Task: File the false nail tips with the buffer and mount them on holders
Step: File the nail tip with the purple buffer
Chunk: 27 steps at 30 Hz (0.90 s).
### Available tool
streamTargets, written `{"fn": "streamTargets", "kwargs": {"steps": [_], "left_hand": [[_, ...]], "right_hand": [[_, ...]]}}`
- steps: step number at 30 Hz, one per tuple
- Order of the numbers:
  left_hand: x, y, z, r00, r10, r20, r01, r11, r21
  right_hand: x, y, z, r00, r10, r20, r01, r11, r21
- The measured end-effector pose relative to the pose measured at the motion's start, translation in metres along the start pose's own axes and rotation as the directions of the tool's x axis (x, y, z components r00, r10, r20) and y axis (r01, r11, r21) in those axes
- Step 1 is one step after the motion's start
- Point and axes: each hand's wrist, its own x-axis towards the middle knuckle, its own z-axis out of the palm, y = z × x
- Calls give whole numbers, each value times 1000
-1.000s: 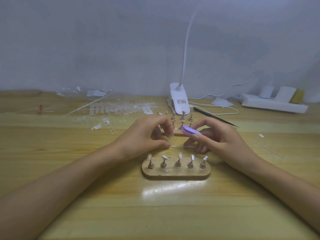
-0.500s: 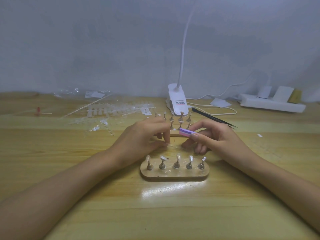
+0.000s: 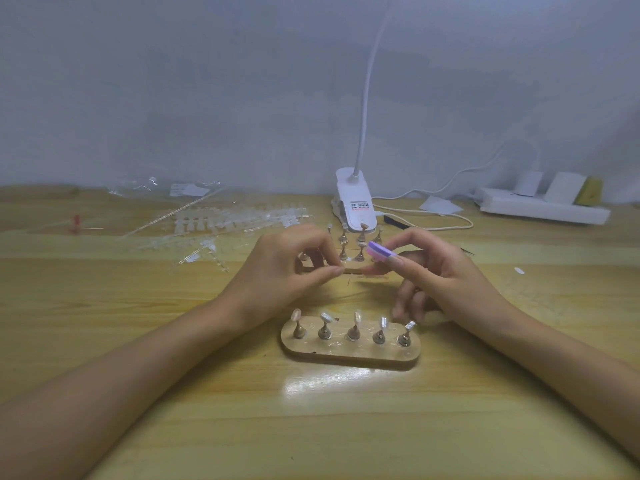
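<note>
My right hand [image 3: 440, 271] pinches a small purple and pink buffer block [image 3: 380, 251] between thumb and forefinger, raised above the table. My left hand [image 3: 287, 268] has thumb and forefinger pinched together just left of it; a clear nail tip there is too small to make out. In front of both hands lies a wooden oval base [image 3: 349, 353] with several metal holders [image 3: 354, 328], each bearing a nail tip. A second wooden base with holders [image 3: 351, 249] stands behind the hands, partly hidden.
Clear strips of spare nail tips [image 3: 239, 220] lie at the back left. A white clip lamp [image 3: 355, 202] with its cable stands at the back centre, dark tweezers [image 3: 398, 221] beside it. A white power strip [image 3: 543, 207] lies at the back right.
My right hand lifted the buffer slightly up and away from the left hand's fingertips. The left hand stayed pinched in about the same place.
</note>
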Motion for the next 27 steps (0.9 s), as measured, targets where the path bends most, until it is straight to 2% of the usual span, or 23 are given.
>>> {"fn": "streamTargets", "kwargs": {"steps": [3,5,7,9,11,14,16,18,19,20,22,23,25,27], "left_hand": [[0,3,0,997,67,27,-67,998,-8],[0,4,2,998,56,37,-55,998,-36],[0,3,3,998,-20,59,27,994,-105],[1,3,4,981,-153,121,177,959,-222],[2,3,3,942,-274,197,329,871,-364],[3,6,1,880,-391,268,474,709,-522],[6,8,-2,830,-433,352,551,537,-638],[8,6,-6,747,-459,481,647,336,-685],[8,6,-8,710,-464,530,686,282,-671],[8,5,-10,694,-460,553,703,268,-659],[9,4,-14,737,-446,508,656,292,-696],[11,5,-17,776,-460,432,597,315,-738],[18,4,-30,828,-529,187,431,387,-815],[25,1,-46,810,-580,-81,247,464,-851]], "right_hand": [[1,-1,3,1000,-14,-8,14,1000,26],[0,1,4,999,-32,-15,32,999,34],[-1,3,4,996,-82,-26,83,996,31],[-2,2,5,986,-162,-51,161,987,-10],[-4,0,7,965,-253,-73,248,966,-66],[-8,-3,9,910,-405,-86,383,903,-191],[-12,-6,8,856,-515,-48,484,829,-280],[-15,-7,8,796,-604,34,571,732,-371],[-16,-7,8,782,-620,64,591,704,-393],[-17,-8,9,784,-617,70,591,706,-390],[-16,-12,10,830,-558,13,529,780,-334],[-15,-16,11,864,-504,-24,473,826,-307],[-8,-23,12,918,-392,-61,362,890,-277],[4,-31,17,954,-300,-18,284,920,-270]]}}
